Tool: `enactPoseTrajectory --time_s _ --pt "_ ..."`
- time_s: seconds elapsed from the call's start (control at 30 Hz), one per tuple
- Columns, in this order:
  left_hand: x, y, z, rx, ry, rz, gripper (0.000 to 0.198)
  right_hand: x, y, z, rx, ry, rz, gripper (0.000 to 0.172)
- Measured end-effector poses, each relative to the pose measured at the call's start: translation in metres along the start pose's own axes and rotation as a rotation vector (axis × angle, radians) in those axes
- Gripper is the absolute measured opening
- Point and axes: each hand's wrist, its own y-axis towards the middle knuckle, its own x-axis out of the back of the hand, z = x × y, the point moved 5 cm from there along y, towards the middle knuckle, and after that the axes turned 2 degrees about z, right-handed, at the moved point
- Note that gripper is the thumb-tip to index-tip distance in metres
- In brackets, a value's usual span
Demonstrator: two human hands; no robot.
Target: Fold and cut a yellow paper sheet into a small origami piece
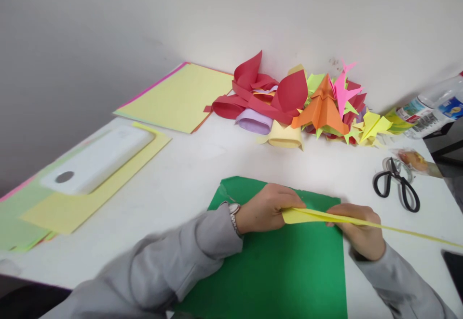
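Note:
A folded piece of yellow paper (307,215) is held nearly edge-on above a green sheet (289,270). My left hand (265,208), with a watch (235,215) at the wrist, pinches its left end. Further along, my right hand (361,227) grips the same paper between thumb and fingers. From there a thin yellow edge runs out to the right side of the view. Both hands are closed, and the paper hides some of the right fingers. The green sheet lies flat on the white table under the hands.
Black-handled scissors (397,184) and a roll of tape lie at right. Folded paper planes (321,109) and red paper loops (253,92) pile up by the wall. Plastic bottles (434,106) lie back right. Coloured sheets (177,97) and a white box-like object (101,159) occupy the left.

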Motion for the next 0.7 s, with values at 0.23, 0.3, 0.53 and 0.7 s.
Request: enactPoseTrajectory --time_s 0.23,0.3,0.53,0.7 --pt "0.008 0.0 -0.004 -0.04 0.001 -0.112 0.008 0.003 0.0 -0.002 -0.033 0.019 -0.076 0.027" --pt "0.008 0.001 -0.006 -0.061 0.03 -0.093 0.008 0.004 -0.001 -0.005 -0.038 0.02 -0.082 0.027" --pt "0.005 -0.002 -0.003 -0.1 0.193 0.006 0.015 0.005 -0.003 -0.015 -0.039 0.033 -0.038 0.022" --pt "0.005 -0.003 -0.003 -0.109 0.171 -0.035 0.02 0.006 -0.008 -0.028 -0.132 0.074 -0.034 0.019"
